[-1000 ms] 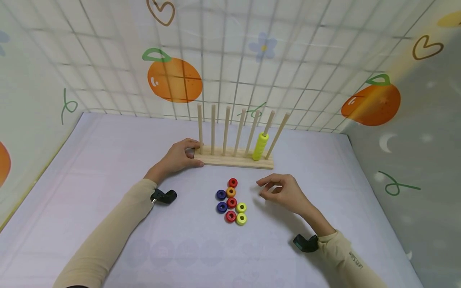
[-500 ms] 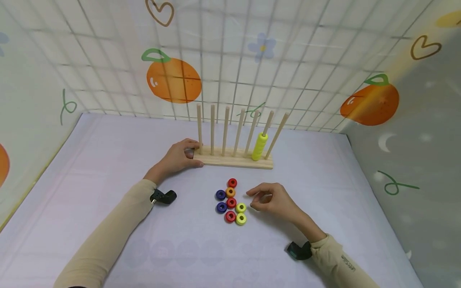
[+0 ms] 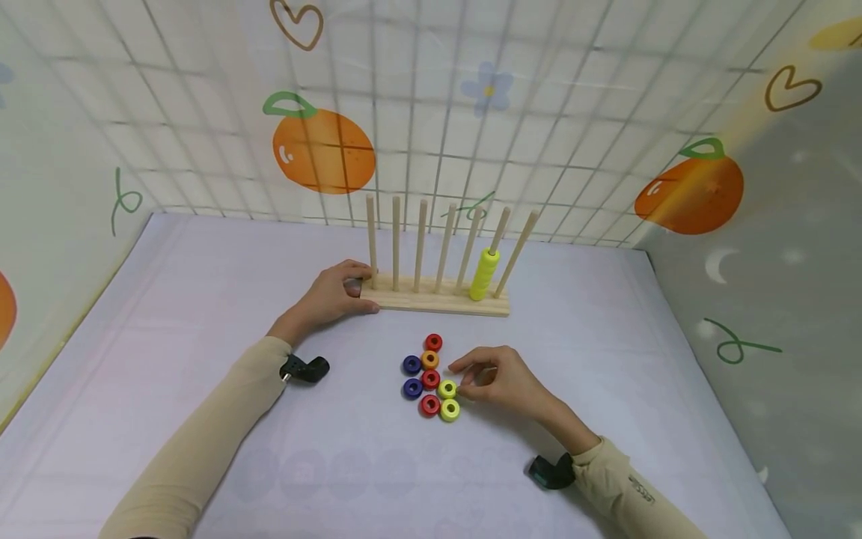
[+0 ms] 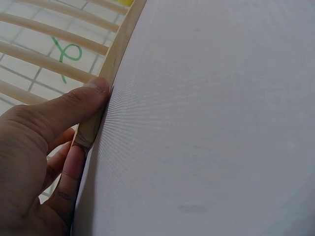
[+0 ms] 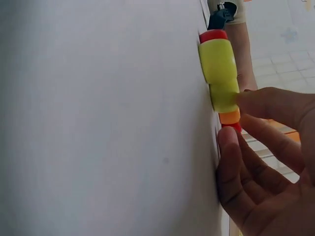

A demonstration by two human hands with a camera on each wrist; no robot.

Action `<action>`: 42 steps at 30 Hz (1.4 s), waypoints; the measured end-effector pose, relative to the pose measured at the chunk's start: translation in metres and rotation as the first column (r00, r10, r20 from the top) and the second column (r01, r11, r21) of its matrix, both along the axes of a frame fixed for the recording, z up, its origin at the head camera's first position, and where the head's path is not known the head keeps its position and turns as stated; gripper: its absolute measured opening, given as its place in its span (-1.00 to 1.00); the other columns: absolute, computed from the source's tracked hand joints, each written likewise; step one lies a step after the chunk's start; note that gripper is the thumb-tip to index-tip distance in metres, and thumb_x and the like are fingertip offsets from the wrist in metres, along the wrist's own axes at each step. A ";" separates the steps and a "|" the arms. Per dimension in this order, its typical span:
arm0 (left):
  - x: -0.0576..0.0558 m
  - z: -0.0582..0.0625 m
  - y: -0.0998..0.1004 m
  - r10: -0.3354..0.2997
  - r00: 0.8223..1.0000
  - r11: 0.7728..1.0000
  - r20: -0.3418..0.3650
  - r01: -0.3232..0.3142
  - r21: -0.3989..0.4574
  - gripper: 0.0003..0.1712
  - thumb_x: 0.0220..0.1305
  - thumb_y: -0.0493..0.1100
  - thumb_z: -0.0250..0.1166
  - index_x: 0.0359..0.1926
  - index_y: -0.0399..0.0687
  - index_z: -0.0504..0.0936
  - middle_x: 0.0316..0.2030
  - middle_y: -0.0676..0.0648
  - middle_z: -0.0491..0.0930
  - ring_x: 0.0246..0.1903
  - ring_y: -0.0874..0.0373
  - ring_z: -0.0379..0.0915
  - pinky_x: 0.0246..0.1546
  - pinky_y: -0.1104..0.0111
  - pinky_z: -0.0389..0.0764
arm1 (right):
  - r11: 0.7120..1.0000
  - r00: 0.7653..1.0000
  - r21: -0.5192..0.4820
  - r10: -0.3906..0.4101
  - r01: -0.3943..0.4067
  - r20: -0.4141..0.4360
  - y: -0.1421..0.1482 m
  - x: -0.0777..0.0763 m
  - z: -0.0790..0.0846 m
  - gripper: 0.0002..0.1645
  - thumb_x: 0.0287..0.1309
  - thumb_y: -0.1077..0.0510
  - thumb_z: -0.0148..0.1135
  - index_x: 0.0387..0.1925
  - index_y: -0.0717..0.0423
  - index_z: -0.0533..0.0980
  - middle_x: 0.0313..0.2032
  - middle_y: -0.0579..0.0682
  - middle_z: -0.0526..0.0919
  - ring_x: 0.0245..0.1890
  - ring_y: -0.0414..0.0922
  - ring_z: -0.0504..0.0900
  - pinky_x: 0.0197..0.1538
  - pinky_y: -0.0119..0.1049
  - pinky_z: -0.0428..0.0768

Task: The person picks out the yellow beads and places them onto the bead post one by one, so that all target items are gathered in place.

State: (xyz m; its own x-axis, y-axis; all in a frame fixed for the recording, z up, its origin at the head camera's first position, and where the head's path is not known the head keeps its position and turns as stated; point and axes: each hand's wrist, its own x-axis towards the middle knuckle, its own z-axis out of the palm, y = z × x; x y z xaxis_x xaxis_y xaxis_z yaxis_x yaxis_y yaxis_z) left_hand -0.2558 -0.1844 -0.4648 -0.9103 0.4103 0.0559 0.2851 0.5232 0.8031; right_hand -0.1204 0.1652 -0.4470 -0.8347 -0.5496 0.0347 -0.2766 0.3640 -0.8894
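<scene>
My left hand grips the left end of a wooden peg stand, its thumb along the front edge and its other fingers round the end and behind. A stack of yellow beads sits on the second peg from the right. My right hand is low over the table with thumb and fingers apart. In the right wrist view its thumb is right at the upper yellow bead of a loose pair. The other yellow bead lies beside it.
Left of the yellow pair lie blue beads, red beads and an orange bead. The white table ends at a patterned cloth wall behind the stand.
My right hand has moved left and a little down, from right of the beads to the upper yellow bead. My left hand still grips the stand.
</scene>
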 end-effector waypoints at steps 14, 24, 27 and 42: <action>-0.003 -0.001 -0.001 -0.009 1.000 1.000 -0.024 0.009 -0.003 -0.05 -0.04 0.06 0.63 0.32 -0.26 0.47 0.27 -0.10 0.40 0.05 -0.05 0.55 0.06 0.15 0.59 | 0.999 0.999 0.020 0.028 -0.027 -0.019 -0.006 0.003 0.002 -0.64 -0.05 0.25 0.59 -0.13 0.10 0.73 -0.30 -0.07 0.74 -0.34 -0.06 0.67 -0.34 -0.32 0.63; -0.003 -0.001 0.000 -0.004 1.000 1.000 -0.012 0.004 0.004 -0.04 -0.04 0.06 0.64 0.32 -0.25 0.48 0.28 -0.08 0.40 -0.01 -0.03 0.59 0.04 0.16 0.61 | 0.998 0.998 0.063 0.033 -0.030 -0.055 -0.010 0.003 0.000 -0.66 -0.07 0.23 0.61 -0.17 -0.02 0.75 -0.39 -0.16 0.73 -0.39 -0.13 0.67 -0.40 -0.33 0.61; -0.002 0.000 -0.001 -0.006 1.000 1.000 -0.011 0.006 0.005 -0.04 -0.04 0.05 0.63 0.33 -0.26 0.47 0.28 -0.09 0.39 0.00 -0.04 0.58 0.04 0.16 0.60 | 0.998 0.997 0.058 0.038 -0.035 -0.065 -0.011 0.004 -0.001 -0.68 -0.06 0.22 0.60 -0.19 -0.02 0.76 -0.40 -0.17 0.73 -0.41 -0.15 0.67 -0.42 -0.33 0.62; -0.002 -0.003 0.000 0.002 1.000 1.000 -0.018 -0.002 0.005 -0.08 -0.03 0.06 0.63 0.31 -0.22 0.50 0.24 -0.05 0.43 0.09 0.03 0.51 0.09 0.19 0.57 | 0.998 0.996 0.061 0.022 -0.017 -0.082 -0.008 0.006 0.000 -0.70 -0.04 0.23 0.59 -0.19 0.00 0.74 -0.34 -0.18 0.73 -0.41 -0.16 0.64 -0.41 -0.32 0.62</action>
State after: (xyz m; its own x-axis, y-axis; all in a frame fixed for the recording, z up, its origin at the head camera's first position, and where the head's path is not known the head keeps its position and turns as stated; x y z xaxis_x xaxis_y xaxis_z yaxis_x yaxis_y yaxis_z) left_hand -0.2578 -0.1848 -0.4676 -0.9097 0.4084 0.0746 0.2989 0.5196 0.8004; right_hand -0.1140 0.1571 -0.4469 -0.8197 -0.5686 0.0694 -0.3556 0.4101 -0.8399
